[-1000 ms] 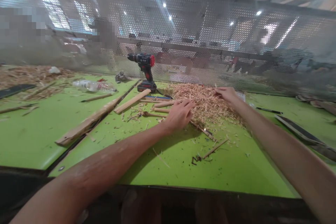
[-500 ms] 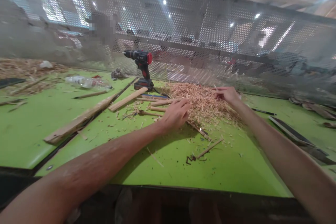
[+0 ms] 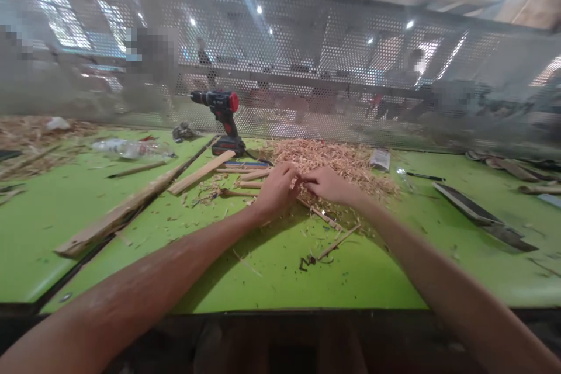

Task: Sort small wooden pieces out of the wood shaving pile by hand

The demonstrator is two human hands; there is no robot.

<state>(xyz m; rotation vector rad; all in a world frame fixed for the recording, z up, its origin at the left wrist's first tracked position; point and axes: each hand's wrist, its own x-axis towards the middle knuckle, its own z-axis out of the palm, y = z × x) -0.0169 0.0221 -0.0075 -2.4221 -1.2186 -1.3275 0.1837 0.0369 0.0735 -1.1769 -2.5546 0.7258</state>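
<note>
My left hand (image 3: 277, 188) is closed just in front of the wood shavings (image 3: 337, 155), its fingertips turned away from me. Against it, my right hand (image 3: 326, 185) is closed too, thumb and fingers pinched at the left fingertips. Whatever lies between the two hands is too small or hidden to name. A thin wooden strip (image 3: 322, 216) comes out from beneath the hands towards the lower right. Nearer me a short thin stick (image 3: 339, 241) rests beside a dark twisted scrap (image 3: 307, 262). Several wood strips (image 3: 255, 175) lie left of my left hand.
A cordless drill (image 3: 223, 117) stands upright at the back left. A long wooden board (image 3: 118, 210) runs along the table seam, near a clear plastic bottle (image 3: 129, 149). On the right are a black pen (image 3: 425, 176) and a flat dark-faced tool (image 3: 477, 213). Perforated metal screen (image 3: 298, 70) behind.
My right hand has come left and nearer from the far side of the shavings to meet my left hand. The view has turned slightly right, uncovering a small white packet.
</note>
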